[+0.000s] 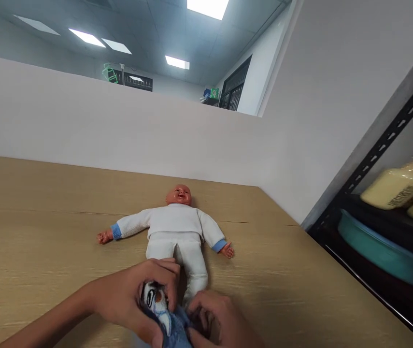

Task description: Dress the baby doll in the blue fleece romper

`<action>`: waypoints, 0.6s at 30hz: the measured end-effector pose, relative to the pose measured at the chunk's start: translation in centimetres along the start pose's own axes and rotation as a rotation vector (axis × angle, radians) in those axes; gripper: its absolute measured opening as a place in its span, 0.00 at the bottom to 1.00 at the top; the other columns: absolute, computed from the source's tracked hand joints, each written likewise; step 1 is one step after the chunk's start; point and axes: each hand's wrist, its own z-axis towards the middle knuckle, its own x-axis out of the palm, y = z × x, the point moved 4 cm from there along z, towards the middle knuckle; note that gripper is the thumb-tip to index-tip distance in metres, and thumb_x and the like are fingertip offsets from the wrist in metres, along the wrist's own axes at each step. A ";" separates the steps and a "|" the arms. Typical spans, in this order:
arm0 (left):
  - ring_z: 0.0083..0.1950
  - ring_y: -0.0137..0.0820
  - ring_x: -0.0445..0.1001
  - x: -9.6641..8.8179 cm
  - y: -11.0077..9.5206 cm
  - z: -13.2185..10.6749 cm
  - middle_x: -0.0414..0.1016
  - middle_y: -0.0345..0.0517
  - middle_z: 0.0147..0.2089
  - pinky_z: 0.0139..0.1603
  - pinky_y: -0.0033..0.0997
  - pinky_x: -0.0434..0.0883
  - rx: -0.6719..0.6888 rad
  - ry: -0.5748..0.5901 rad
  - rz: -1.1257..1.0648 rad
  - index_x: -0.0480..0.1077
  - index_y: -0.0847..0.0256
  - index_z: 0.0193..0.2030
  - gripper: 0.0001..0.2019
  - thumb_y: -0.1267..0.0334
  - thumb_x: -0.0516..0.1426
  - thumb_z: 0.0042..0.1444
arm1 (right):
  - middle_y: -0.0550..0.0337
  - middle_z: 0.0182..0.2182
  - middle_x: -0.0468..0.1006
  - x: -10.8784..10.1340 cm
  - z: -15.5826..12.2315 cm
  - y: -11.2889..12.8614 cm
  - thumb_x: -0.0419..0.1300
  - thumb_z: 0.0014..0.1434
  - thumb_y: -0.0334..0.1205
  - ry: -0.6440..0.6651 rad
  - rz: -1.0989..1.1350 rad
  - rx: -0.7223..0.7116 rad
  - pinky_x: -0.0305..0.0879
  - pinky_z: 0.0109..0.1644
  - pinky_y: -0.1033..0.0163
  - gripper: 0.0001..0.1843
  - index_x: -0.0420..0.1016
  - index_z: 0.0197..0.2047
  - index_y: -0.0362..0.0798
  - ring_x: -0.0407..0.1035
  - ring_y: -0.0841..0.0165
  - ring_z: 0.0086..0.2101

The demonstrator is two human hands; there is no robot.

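A baby doll (pixel 173 227) in a white top and white trousers with blue cuffs lies on its back on the wooden table (pixel 47 232), arms spread, head toward the far wall. At the doll's feet my left hand (pixel 134 295) curls round a small blue and white sock (pixel 163 314) with a cartoon face on it. My right hand (pixel 220 324) pinches the same sock from the right, just below the doll's right-side leg. The doll's left-side foot is hidden behind my hands.
A white partition wall (pixel 119 125) runs behind the table. On the right stands a black metal rack (pixel 383 145) holding vacuum-packed bags of grain (pixel 394 188) and a teal round tray (pixel 380 251).
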 end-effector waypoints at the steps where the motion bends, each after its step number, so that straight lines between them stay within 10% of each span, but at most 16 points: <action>1: 0.45 0.42 0.71 0.0 0.4 -0.2 0.72 0.42 0.38 0.48 0.37 0.66 0.000 -0.018 -0.005 0.79 0.57 0.36 0.30 0.29 0.71 0.48 | 0.62 0.31 0.76 -0.2 0.0 0.3 0.68 0.58 0.41 -0.041 0.010 -0.022 0.67 0.40 0.63 0.06 0.79 0.38 0.49 0.71 0.66 0.33; 11: 0.53 0.42 0.72 0.4 2.4 -0.5 0.74 0.40 0.51 0.54 0.36 0.68 -0.181 -0.093 0.005 0.71 0.54 0.51 0.22 0.64 0.68 0.49 | 0.50 0.46 0.84 -0.1 0.3 0.5 0.59 0.71 0.63 -0.135 0.212 -0.014 0.75 0.47 0.60 0.25 0.77 0.55 0.51 0.81 0.59 0.44; 18: 0.47 0.44 0.72 -0.4 3.2 -0.6 0.76 0.41 0.41 0.49 0.37 0.66 -0.227 -0.152 0.114 0.77 0.58 0.41 0.12 0.52 0.64 0.57 | 0.53 0.41 0.82 0.3 -1.5 -2.0 0.66 0.62 0.70 -0.003 0.224 0.043 0.71 0.46 0.59 0.33 0.79 0.53 0.50 0.75 0.59 0.41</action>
